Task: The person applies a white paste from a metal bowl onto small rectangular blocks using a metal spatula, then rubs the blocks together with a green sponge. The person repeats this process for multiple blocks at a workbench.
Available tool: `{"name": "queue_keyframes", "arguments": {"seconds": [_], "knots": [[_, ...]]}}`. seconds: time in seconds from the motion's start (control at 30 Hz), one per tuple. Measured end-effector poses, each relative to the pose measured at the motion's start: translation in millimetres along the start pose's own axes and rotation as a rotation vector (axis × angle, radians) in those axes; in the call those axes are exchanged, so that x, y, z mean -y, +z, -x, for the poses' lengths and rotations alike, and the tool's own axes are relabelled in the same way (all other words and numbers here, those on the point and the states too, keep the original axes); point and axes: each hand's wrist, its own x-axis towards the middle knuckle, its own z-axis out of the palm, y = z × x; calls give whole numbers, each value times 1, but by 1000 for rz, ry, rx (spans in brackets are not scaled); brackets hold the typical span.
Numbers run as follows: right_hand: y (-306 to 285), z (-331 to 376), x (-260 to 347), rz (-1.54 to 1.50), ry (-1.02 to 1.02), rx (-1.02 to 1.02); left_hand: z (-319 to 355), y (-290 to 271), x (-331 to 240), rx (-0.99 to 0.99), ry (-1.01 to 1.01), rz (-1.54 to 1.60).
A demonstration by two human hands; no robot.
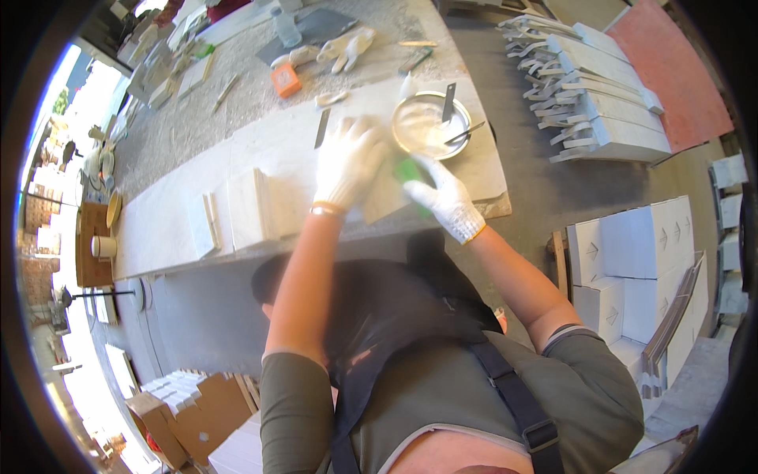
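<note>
My right hand (448, 197), in a white knitted glove, grips a green block-like thing (409, 172), smeared by motion, just below a round metal bowl (398, 136). Pale paste (422, 126) fills the bowl, where a dark flat blade (449, 103) and a thin dark stick (466, 133) rest. My left hand (351, 158), gloved too, is over the table's near part; its fingers are blurred. Beside its fingertips is a narrow dark blade (322, 128); I cannot tell whether the hand touches it. Under both hands, a pale flat piece (387, 207) is partly hidden.
Upright white slabs (249, 207) and a thinner pair (204, 225) stand left on the table (166, 217). Farther back are an orange box (286, 80), loose gloves (347, 49) and a clear bottle (285, 28). White boxes (632, 245) and stacked white pieces (600, 103) are at right.
</note>
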Motion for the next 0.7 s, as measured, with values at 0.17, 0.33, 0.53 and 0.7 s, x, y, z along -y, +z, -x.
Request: {"name": "queue_keyframes", "arguments": {"seconds": [0.17,0.33,0.53,0.7], "knots": [[-21,7,-9,-194,104,-58,6,-12,-22,48,-264,-72],[-19,15,-10,-489,160,-134,26,-22,-31,163,-406,-244],[-9,13,-14,-537,39,-171,35,-33,-18,362,20,-135],[3,13,5,-459,-29,-191,27,-18,-19,289,37,-161]]}}
